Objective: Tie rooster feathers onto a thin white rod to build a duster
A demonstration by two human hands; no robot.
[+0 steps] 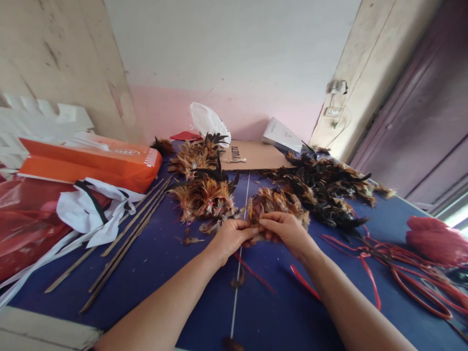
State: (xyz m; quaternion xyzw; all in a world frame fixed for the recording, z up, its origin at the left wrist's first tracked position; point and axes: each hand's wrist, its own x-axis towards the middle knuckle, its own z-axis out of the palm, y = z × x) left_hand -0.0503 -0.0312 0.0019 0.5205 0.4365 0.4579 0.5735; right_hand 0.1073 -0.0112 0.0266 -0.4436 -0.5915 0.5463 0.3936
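Observation:
My left hand and my right hand meet over the middle of the blue table, fingers pinched on a small bunch of brown feathers. A red strip trails on the table below my left hand. Just behind my hands lies a pile of brown feathers. To the left of it sit bundles of golden-brown and black feathers, some bound with red. Farther right is a large heap of dark feathers. My fingers partly hide the held bunch.
Several thin sticks lie at left beside white cloth strips and an orange bag. A cardboard sheet and white plastic bag are at the back. Red strips coil at right near a red bundle.

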